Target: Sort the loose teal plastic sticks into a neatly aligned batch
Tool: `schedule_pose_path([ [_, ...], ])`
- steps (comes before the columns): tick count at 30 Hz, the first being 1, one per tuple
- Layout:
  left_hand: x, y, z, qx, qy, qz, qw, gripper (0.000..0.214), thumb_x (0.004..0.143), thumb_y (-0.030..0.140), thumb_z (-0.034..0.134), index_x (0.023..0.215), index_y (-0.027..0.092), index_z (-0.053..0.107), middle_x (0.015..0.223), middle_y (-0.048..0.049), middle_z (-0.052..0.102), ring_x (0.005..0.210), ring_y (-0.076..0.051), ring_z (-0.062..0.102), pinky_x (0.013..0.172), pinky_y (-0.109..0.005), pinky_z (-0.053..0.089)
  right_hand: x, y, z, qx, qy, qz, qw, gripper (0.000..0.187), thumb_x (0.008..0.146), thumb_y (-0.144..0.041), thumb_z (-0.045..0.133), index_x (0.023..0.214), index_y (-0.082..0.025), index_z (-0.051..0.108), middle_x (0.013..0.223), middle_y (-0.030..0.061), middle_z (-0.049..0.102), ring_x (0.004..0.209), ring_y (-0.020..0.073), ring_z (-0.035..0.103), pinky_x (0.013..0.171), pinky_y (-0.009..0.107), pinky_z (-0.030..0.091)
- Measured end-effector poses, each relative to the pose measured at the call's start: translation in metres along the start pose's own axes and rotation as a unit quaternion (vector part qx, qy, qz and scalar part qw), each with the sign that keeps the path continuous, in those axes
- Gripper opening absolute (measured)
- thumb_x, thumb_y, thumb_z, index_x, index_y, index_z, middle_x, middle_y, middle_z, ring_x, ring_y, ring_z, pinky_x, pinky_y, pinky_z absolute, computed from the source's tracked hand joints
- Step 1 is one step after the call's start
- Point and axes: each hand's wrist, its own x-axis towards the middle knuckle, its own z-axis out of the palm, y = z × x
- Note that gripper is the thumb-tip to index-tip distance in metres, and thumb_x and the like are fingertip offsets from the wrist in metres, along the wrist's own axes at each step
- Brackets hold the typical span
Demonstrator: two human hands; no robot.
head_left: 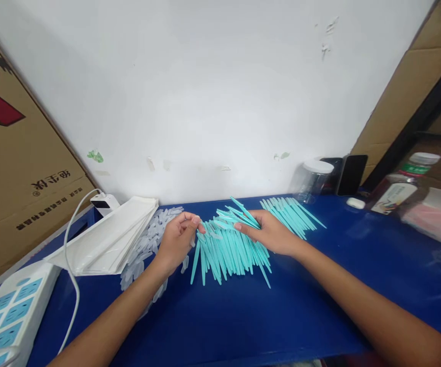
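My right hand is closed around several slim turquoise eyebrow razors, fanned out above a pile. Beneath it, many more turquoise razors lie side by side in the middle of the blue table. My left hand has its thumb and fingers pinched together at the left end of that pile. A small translucent cap shows below its fingers, partly hidden by them. Left of this hand is a heap of loose translucent caps. Another group of turquoise razors lies further right, near the wall.
White flat packets and a power strip with a white cable occupy the left side. A clear lidded jar, a dark phone and a bottle stand at the back right. A white wall closes the rear.
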Motion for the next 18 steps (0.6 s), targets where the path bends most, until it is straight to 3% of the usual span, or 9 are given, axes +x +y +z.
schedule_pose_path([
  [4,0.004,0.002,-0.014,0.132,0.021,0.087,0.987,0.031,0.102,0.046,0.052,0.09,0.019,0.059,0.074,0.0009,0.06,0.059,-0.011,0.049,0.054,-0.022,0.038,0.0,0.002,-0.004,-0.031,0.02,-0.009,0.999,0.047,0.091,-0.063,0.061,0.075,-0.019,0.052,0.064,-0.0035,0.046,0.058,0.0128,0.045,0.055,0.026,0.038],
  [6,0.005,0.002,-0.018,0.168,0.015,0.101,0.981,0.032,0.104,0.045,0.048,0.094,0.019,0.062,0.074,0.0004,0.058,0.062,-0.012,0.051,0.057,-0.023,0.04,0.001,0.004,-0.006,-0.037,0.03,-0.012,0.999,0.048,0.091,-0.064,0.06,0.074,-0.019,0.052,0.064,-0.0036,0.046,0.058,0.0128,0.045,0.056,0.026,0.037],
  [11,0.002,0.0,-0.009,0.062,-0.068,0.006,0.996,0.034,0.1,0.05,0.055,0.118,0.021,0.056,0.069,0.0039,0.059,0.045,-0.009,0.039,0.044,-0.021,0.031,0.001,0.003,-0.006,-0.008,0.008,0.002,1.0,0.051,0.09,-0.066,0.06,0.072,-0.02,0.05,0.061,-0.0036,0.047,0.055,0.0126,0.045,0.055,0.027,0.037],
  [14,-0.002,0.0,0.001,-0.007,-0.1,-0.038,0.994,0.035,0.097,0.053,0.06,0.107,0.02,0.053,0.072,0.0007,0.067,0.041,-0.006,0.031,0.041,-0.02,0.025,0.0,0.0,-0.004,0.014,-0.017,0.009,1.0,0.051,0.091,-0.066,0.06,0.07,-0.02,0.049,0.059,-0.0038,0.047,0.053,0.0117,0.043,0.053,0.027,0.036],
  [18,-0.005,-0.001,0.005,-0.016,-0.085,-0.042,0.995,0.036,0.093,0.053,0.065,0.093,0.018,0.056,0.073,-0.0031,0.071,0.04,-0.005,0.031,0.04,-0.019,0.023,-0.001,-0.003,-0.002,0.023,-0.023,0.006,0.999,0.051,0.089,-0.066,0.062,0.07,-0.02,0.049,0.059,-0.0041,0.047,0.053,0.0116,0.044,0.054,0.027,0.037],
])
